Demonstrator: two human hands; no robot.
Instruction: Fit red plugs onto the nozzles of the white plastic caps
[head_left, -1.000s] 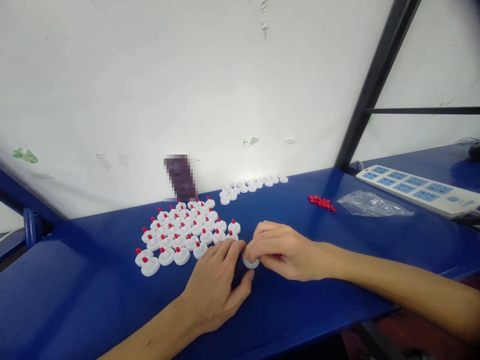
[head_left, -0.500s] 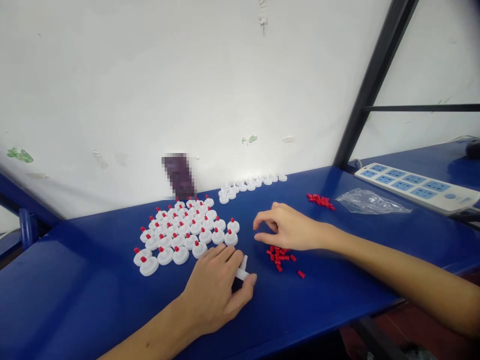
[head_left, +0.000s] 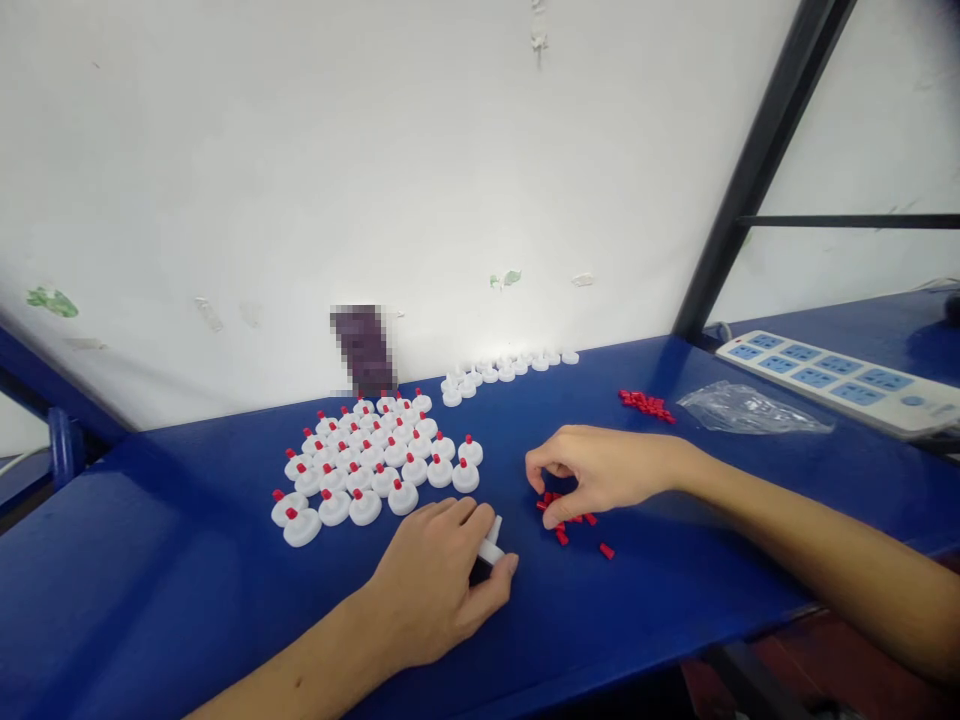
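Note:
My left hand (head_left: 442,570) is closed around a white spout cap (head_left: 490,552), its round base pinched at the thumb and its thin spout pointing up; the rest is hidden by the fingers. Over the near pile of small red tips (head_left: 562,537) hovers my right hand (head_left: 589,470), with thumb and index finger curved and apart at the pile's left edge. Left of my hands stand many white spout caps with red tips (head_left: 365,507) on their spouts, packed close together, upright on the blue table (head_left: 187,590).
White spout caps without red tips (head_left: 506,370) line the wall at the back. Farther right lie a second pile of red tips (head_left: 646,405), a clear plastic bag (head_left: 750,408) and a power strip (head_left: 832,380). A blurred dark rectangle (head_left: 365,350) leans on the wall.
My right hand has come down and toward me, onto the near pile of red tips. My left hand keeps its hold on the white spout cap. The view has shifted slightly.

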